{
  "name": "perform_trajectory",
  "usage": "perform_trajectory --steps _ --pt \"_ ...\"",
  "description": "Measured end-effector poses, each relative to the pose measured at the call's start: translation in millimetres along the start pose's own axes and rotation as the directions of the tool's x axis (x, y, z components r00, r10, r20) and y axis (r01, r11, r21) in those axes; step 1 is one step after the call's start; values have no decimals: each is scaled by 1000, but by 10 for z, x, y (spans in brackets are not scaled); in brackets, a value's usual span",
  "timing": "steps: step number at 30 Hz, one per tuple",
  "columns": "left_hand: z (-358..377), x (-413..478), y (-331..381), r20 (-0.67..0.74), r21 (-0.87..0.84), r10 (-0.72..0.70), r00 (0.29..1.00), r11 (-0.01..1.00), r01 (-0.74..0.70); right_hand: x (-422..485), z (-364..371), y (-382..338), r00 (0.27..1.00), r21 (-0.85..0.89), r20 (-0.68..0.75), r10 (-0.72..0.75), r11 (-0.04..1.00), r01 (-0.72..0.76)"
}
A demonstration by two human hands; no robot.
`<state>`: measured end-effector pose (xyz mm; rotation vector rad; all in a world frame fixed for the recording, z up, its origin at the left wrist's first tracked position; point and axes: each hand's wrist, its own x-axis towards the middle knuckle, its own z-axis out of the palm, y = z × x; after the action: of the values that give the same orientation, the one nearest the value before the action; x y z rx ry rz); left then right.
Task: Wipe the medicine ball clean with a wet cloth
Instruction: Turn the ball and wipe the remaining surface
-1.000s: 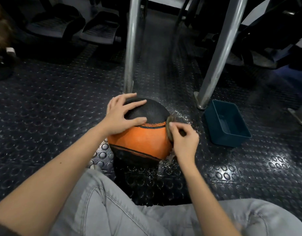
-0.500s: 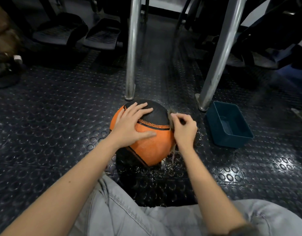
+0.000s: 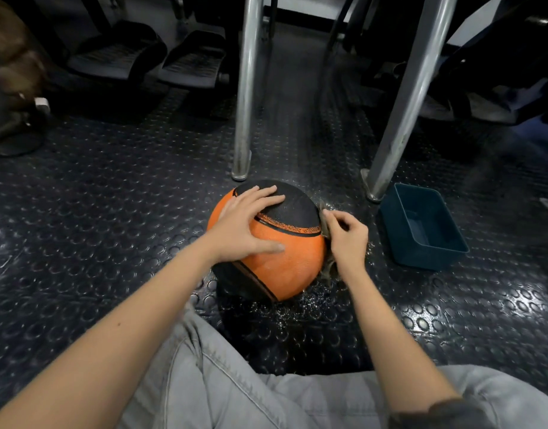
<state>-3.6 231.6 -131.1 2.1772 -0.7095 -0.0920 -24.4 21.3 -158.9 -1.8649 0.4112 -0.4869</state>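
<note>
While the ball [image 3: 285, 258] is sitting on the studded floor [image 3: 112, 212] just in front of the person's knees, between the two metal legs [image 3: 245, 88] and the lap, the wiping step is under way on its right flank. The left hand [image 3: 248, 226] is lying open and flat across the top, fingers spread over the seam where the black panel is meeting the orange one, steadying the ball and gripping nothing. The right hand [image 3: 347, 239] is curling closed around the cloth [image 3: 323, 230], pressing it against the ball's right side; only a frayed edge is showing above the knuckles and a wet tail is hanging below the wrist. Water is glinting on the floor around the ball's base, so the cloth is plainly wet. A blue tub [image 3: 427, 230] is standing near on the right, apart from the ball; whether it is holding water I cannot tell. By my judgement the task is partway along: the right side is getting attention, while the underside and far face are looking untouched. The next move is probably calling for the open hand to roll the ball a little and for the cloth to keep firm contact, with care that the wet floor is not letting the ball slide.
</note>
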Motion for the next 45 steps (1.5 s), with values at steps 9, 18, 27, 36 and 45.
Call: perform_trajectory --steps 9,18,27,36,45 --pt "-97 -13 -124 103 220 39 994 974 -61 395 82 -308 984 -219 38 175 962 -162" --pt "272 144 90 -116 193 -77 990 976 98 -339 -34 -346 878 -451 166 -449 757 473" --pt "271 43 116 -110 202 -88 990 973 109 -211 -5 -272 963 -367 43 -265 893 262" --pt "360 21 175 -89 232 -106 990 965 124 63 -15 -157 986 -286 -25 -165 946 151" --pt "341 32 241 -17 207 -132 991 969 133 -132 -76 -131 947 -290 -13 -322 907 305"
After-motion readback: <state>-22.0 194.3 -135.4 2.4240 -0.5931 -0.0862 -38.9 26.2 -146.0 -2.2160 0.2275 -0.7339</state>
